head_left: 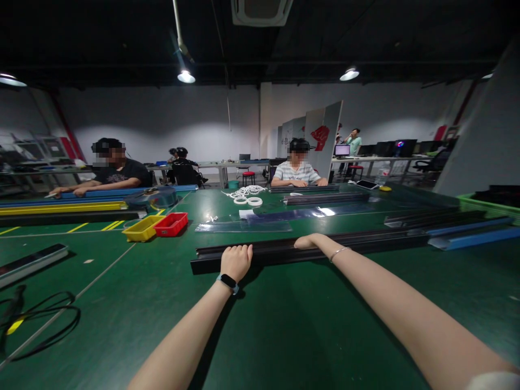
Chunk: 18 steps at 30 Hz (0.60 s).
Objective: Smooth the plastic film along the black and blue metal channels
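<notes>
A long black channel (280,253), likely a wire duct, lies across the green table in front of me. My left hand (236,261) is closed over its near wall close to the left end, knuckles up. Farther right, my right hand (311,241) reaches over the same channel, its fingers bent down against it and the fingertips mostly hidden. More dark channels (400,221) and blue channels (477,236) lie by its right end. Behind it are a clear plastic strip (244,227) and a bluish clear strip (300,213).
Left of centre stand a yellow bin (142,228) and a red bin (171,224). A black cable (49,325) curls at lower left. White cord (247,194) lies farther back. A green crate (487,206) stands at right. Co-workers sit across the table (298,170) and at far left (117,173).
</notes>
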Motion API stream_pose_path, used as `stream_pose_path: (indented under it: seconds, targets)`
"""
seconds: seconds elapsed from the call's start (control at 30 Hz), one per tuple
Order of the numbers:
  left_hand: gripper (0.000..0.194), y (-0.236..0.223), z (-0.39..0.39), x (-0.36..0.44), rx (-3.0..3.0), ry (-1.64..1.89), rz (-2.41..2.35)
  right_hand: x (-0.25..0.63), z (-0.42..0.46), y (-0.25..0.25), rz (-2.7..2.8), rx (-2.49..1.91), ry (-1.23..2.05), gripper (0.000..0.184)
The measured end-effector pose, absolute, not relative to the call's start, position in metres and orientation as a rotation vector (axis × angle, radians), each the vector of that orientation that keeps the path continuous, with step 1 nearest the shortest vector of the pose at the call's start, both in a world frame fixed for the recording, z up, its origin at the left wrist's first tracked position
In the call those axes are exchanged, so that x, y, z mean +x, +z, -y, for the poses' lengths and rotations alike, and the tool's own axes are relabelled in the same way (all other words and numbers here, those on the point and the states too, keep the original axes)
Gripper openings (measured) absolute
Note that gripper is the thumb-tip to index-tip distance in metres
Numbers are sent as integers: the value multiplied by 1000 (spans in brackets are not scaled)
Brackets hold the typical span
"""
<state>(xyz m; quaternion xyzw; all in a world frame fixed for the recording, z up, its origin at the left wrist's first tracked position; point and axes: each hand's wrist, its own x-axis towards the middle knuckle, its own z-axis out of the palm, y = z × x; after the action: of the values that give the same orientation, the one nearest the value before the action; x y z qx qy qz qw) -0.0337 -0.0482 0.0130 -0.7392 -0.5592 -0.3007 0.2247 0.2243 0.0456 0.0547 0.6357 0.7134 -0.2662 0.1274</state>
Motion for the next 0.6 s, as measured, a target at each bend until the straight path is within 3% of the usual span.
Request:
stream_pose_path:
  seconds: [0.6]
  targets:
    - [46,10,45,-34,-2076,-781,1565,232,-44,56,-2104,1845,-843,24]
